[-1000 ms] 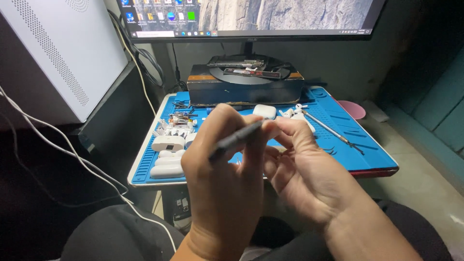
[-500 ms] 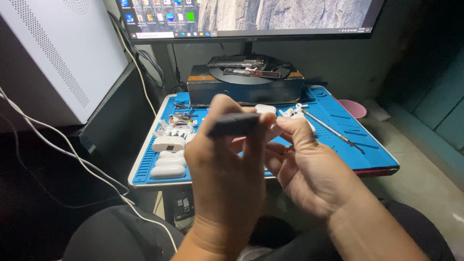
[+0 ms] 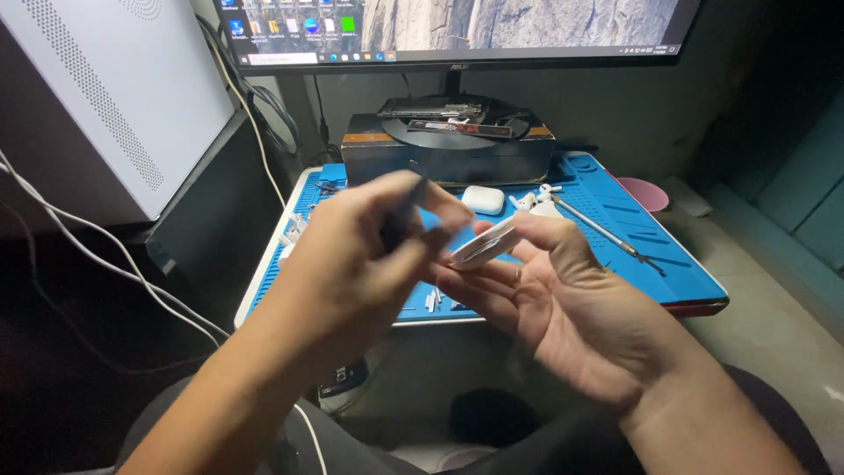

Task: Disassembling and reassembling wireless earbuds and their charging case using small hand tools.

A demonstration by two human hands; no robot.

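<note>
The small white plastic piece (image 3: 485,244) sits pinched at its edges in the right hand (image 3: 563,299), held above the near edge of the blue mat (image 3: 646,251). It looks light, stiff, smooth and probably brittle, best gripped by its rims. The left hand (image 3: 352,264), blurred, has its fingers clenched round a dark slim tool (image 3: 397,224) just beside the piece. A white earbud case (image 3: 483,199) lies behind on the mat.
</note>
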